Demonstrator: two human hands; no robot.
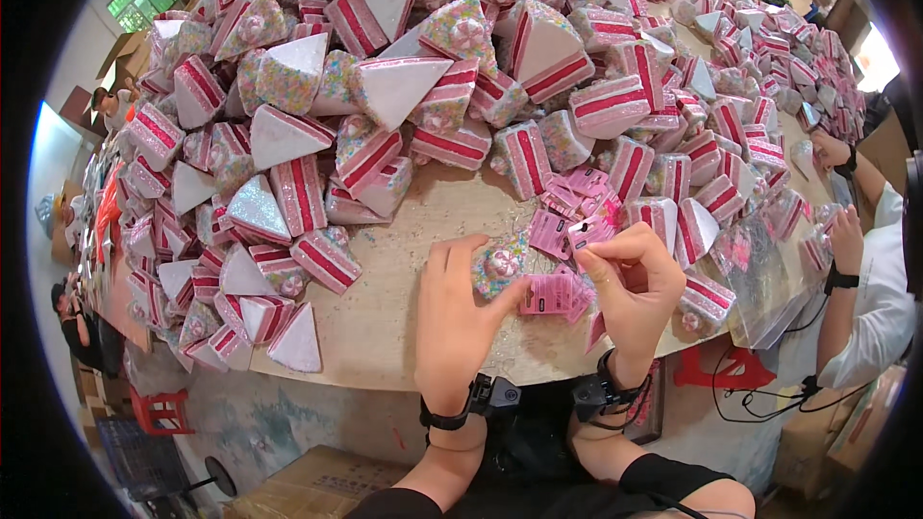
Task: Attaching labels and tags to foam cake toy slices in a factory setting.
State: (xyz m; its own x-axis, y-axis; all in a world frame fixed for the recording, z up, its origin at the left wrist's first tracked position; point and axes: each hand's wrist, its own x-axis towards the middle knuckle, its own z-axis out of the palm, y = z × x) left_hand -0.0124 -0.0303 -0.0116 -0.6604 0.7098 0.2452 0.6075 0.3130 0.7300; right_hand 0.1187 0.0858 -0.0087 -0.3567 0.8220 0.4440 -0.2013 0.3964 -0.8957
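Note:
My left hand [454,312] is curved round a decorative cake slice [502,264] on the table, its thumb and fingers against the sides. Sprinkle-like dots and a pink rosette cover the slice's visible face. Between thumb and forefinger, my right hand [636,290] pinches a small pink card tag [588,232] just above the tabletop. A loose heap of similar pink tags [550,231] lies between the hands and beyond them. One pink tag [548,295] rests flat near my left thumb. Whether a string joins the held tag to anything cannot be seen.
A tall pile of cake slices [385,86], white with red and pink layers, fills the far and left parts of the wooden table [375,327]. At the right, a co-worker's hands [844,240] are beside clear plastic bags [769,279]. A red stool [721,368] stands under the edge.

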